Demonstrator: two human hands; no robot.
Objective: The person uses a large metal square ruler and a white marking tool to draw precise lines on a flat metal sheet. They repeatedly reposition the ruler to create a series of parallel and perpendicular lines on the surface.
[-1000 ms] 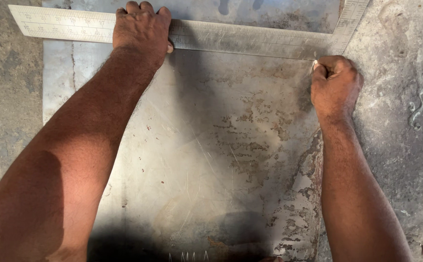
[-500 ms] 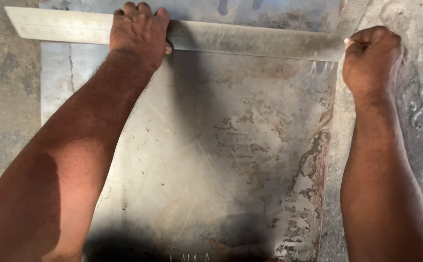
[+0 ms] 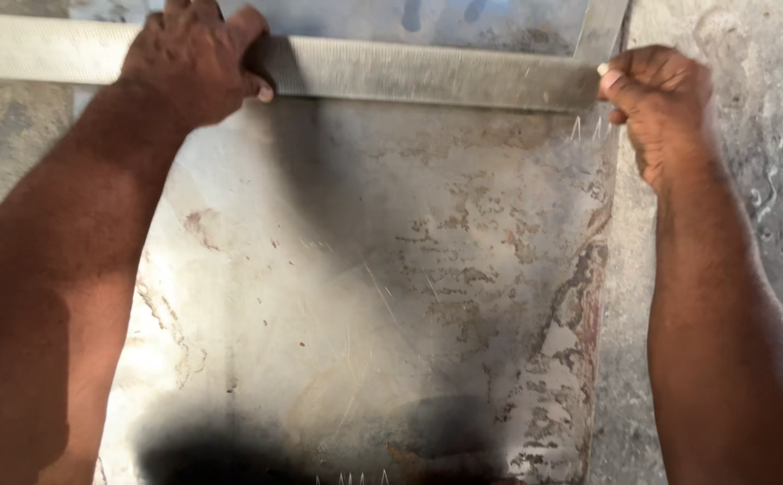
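A long steel ruler [image 3: 409, 72] lies across the top of a stained, rust-patched metal sheet [image 3: 364, 296]. My left hand [image 3: 195, 56] presses flat on the ruler near its left part, pinning it to the sheet. My right hand [image 3: 659, 108] is closed in a fist at the ruler's right end, by the sheet's right edge. It grips a small pale-tipped object, mostly hidden in the fingers. Short scratch marks [image 3: 589, 128] show on the sheet just below the ruler's right end.
The sheet rests on a rough grey concrete floor [image 3: 751, 180], which shows at both sides. A second metal strip [image 3: 602, 27] runs upward from the ruler's right end. My head's shadow darkens the sheet's lower middle.
My right hand has moved up along the sheet's right edge to the ruler's right end. The view has shifted slightly closer. My left hand stays pressed on the ruler.
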